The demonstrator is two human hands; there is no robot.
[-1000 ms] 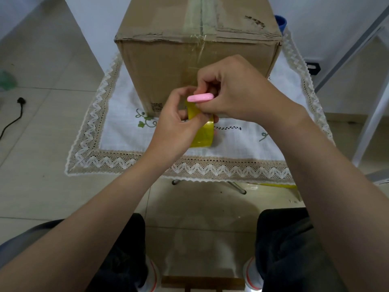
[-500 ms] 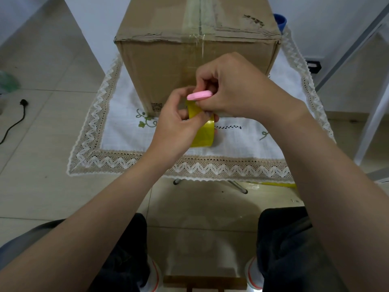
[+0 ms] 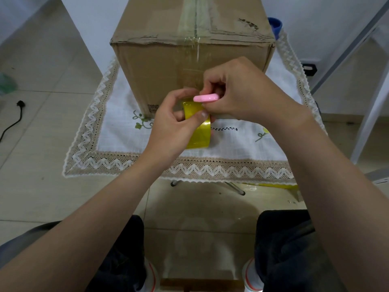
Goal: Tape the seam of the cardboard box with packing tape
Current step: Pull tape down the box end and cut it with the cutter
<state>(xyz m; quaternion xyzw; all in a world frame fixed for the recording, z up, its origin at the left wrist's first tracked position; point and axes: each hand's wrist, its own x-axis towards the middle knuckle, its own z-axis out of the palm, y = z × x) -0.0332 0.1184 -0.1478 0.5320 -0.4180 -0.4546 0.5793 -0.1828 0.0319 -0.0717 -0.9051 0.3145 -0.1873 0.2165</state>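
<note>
Cardboard box (image 3: 168,66): stands upright on your bench, at 12 o'clock from your hands; clear tape already runs along the top seam (image 3: 195,22) and down the near face.
Tape roll (image 3: 200,131): yellow, held in front of the box's lower near face, above the cloth.
Left hand (image 3: 174,125): your fingers are closed around the roll, thumb pressed on its upper face.
Right hand (image 3: 242,91): pinched tight on a pink cutter (image 3: 206,98), which sits just above the roll's top edge at 12 o'clock.
Bench (image 3: 231,167): covered by a white cloth with a lace border; box well back from the near edge.
Floor (image 3: 42,123): pale tiles; black cable (image 3: 12,121) at 9 o'clock.
</note>
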